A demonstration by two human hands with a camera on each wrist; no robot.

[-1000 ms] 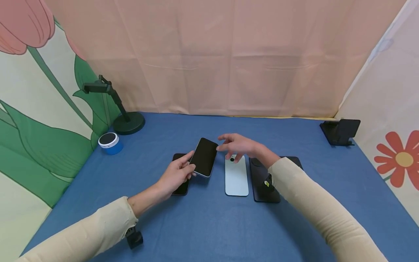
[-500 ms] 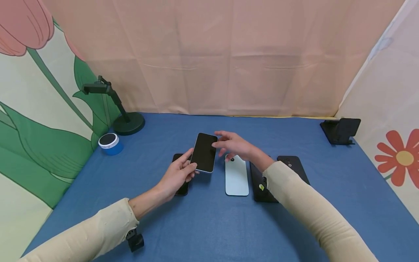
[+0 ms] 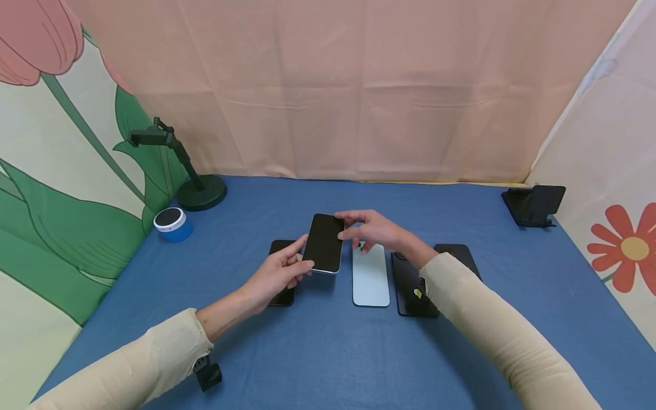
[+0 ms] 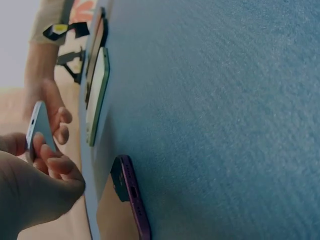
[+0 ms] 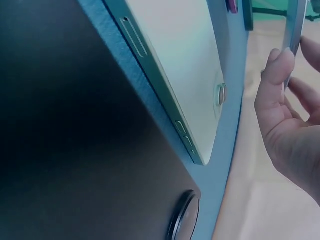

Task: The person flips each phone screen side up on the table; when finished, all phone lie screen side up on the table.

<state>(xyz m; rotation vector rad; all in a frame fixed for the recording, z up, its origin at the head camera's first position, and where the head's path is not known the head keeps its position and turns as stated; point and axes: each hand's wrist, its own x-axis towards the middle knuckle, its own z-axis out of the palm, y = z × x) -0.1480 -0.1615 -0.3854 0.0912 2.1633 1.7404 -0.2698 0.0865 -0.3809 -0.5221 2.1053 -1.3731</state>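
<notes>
A smartphone (image 3: 324,242) with a dark screen and a light edge is held above the table. My left hand (image 3: 277,272) grips its lower left side, thumb on the front and curled fingers behind. At its upper right edge, my right hand (image 3: 376,230) pinches it between thumb and fingers, as the right wrist view shows. Beneath the left hand lies a dark phone (image 3: 281,245), partly hidden; a purple-edged phone (image 4: 132,192) shows in the left wrist view. A pale phone (image 3: 370,279) lies back up, right of the held one.
Two black phones (image 3: 412,290) lie at the right, partly covered by the right sleeve. A black stand (image 3: 201,192) and a blue-and-white round container (image 3: 174,225) stand at the left. Another black stand (image 3: 534,206) sits at the right edge of the blue table (image 3: 328,353).
The held smartphone rose slightly, then came down a little and shifted right, turning more upright. The right thumb moved over the screen and back to its right edge. The left grip stayed.
</notes>
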